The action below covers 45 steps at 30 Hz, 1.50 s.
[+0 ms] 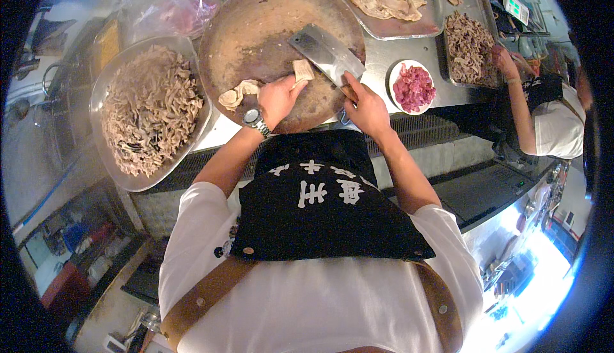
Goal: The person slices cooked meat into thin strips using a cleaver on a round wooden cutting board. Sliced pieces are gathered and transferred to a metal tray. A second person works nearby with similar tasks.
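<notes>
A round wooden chopping board (256,26) lies in front of me. My left hand (279,99), with a wristwatch on the wrist, presses a pale strip of tripe (240,93) down on the board's near edge. My right hand (366,106) grips the handle of a broad steel cleaver (326,53). The blade lies across the board with its edge against the end of the tripe piece (303,70) beside my left fingers.
A big metal bowl (109,84) heaped with cut tripe strips sits at left. A small white dish of red meat (413,87) stands right of the board. Metal trays (396,28) of tripe lie behind. Another person (543,119) reaches into the right tray. A plastic bag (173,7) lies at back left.
</notes>
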Each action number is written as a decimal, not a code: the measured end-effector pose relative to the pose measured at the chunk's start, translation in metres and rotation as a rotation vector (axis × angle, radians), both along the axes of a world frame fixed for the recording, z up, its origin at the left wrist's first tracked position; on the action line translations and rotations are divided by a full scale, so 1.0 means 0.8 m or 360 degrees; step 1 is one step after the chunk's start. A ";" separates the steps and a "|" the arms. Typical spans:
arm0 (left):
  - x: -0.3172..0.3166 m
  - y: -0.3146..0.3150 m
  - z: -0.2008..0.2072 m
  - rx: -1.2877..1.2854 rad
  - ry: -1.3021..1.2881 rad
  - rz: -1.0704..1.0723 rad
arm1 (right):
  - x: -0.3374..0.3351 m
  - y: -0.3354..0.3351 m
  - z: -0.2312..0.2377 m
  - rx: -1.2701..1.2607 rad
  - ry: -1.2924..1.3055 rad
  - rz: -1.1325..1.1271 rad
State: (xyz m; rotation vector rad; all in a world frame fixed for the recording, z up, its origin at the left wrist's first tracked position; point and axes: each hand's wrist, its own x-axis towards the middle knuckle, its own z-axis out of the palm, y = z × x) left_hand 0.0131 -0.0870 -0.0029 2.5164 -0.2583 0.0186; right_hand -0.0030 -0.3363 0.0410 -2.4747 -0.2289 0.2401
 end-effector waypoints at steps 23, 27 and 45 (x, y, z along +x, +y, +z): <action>-0.010 0.040 0.015 -0.0044 -0.0265 -0.0122 | 0.100 0.067 -0.006 0.0065 0.0168 0.0334; -0.041 0.040 0.002 0.0284 -0.0227 -0.0261 | 0.079 0.088 -0.030 -0.0309 -0.0073 0.0420; -0.073 0.021 -0.022 0.0150 -0.0318 -0.0518 | 0.054 0.065 -0.053 -0.0447 -0.0379 0.0611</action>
